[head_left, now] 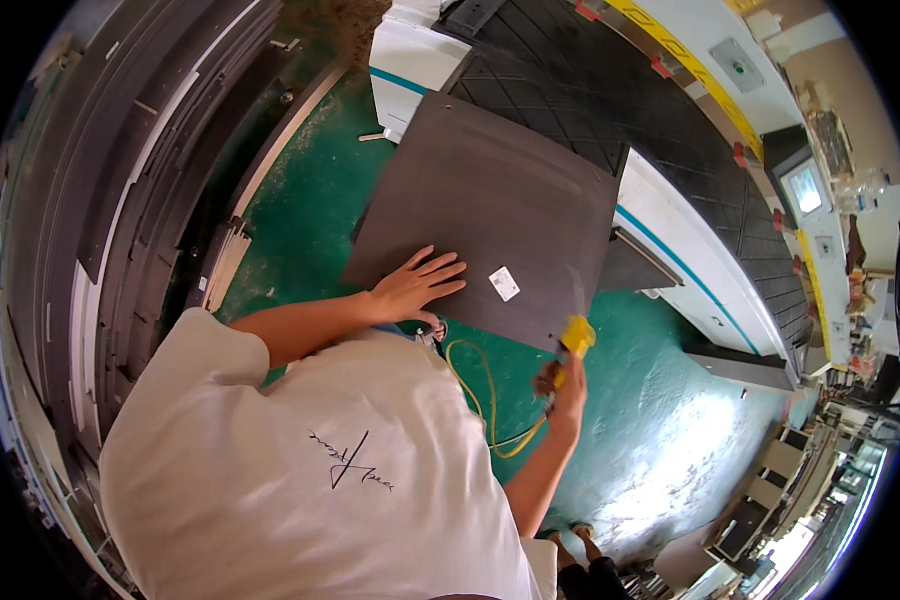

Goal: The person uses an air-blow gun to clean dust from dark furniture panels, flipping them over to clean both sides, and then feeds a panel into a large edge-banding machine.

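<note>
Pressing flat with spread fingers, the left hand (415,287) steadies the dark panel (490,210), probably stiff, light and smooth, best held at its edges, while the right hand (567,385) is closed around a yellow air gun (576,338).

Bare green floor (660,400) lies open right of the dark panel (490,210), while stacked boards (120,200) wall in the left, the machine bed (610,110) blocks the far side, and a yellow hose (475,390) loops across the gap between both hands below the panel's near edge.
</note>
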The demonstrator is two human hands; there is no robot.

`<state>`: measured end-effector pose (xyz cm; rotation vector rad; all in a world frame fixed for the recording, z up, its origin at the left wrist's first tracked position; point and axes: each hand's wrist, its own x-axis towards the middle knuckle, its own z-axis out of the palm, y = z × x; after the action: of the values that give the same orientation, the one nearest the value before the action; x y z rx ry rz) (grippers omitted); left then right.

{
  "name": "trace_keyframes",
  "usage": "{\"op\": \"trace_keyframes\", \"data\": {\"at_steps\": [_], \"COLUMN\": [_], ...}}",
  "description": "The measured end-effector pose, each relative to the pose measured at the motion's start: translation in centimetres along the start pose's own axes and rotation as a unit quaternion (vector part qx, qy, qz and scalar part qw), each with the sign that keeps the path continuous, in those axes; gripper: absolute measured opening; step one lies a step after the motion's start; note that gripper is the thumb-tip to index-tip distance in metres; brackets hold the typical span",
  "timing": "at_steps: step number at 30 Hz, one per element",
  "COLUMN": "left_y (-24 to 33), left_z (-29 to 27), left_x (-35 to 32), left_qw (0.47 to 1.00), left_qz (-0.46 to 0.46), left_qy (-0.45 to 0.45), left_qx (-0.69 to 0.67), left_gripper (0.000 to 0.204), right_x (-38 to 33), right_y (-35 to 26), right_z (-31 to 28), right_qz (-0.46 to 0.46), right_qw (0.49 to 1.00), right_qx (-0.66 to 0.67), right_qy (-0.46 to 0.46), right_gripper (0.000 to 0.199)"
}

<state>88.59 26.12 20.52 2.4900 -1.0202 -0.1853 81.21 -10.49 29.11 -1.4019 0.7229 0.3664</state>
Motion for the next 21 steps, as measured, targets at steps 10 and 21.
{"op": "trace_keyframes", "data": {"at_steps": [10, 21], "left_y": [-6.0, -13.8], "left_z": [-7.6, -13.5], "left_x": [-1.2, -11.7], "left_qw": [0.82, 0.683], "left_qz": [-0.186, -0.425], "left_qy": [-0.137, 0.245], "left_qx": [-0.523, -0.541], "left_gripper": [0.053, 0.014], "right_x": [6.9, 20.1], "right_y": [-4.4, -24.3], "right_z": [30.9, 10.6], "right_qz": [-0.16, -0.275], "right_qw": [0.972, 0.918], "right_qx": [0.014, -0.285], "right_qy": [-0.174, -0.01], "right_gripper": [0.04, 0.035]}}
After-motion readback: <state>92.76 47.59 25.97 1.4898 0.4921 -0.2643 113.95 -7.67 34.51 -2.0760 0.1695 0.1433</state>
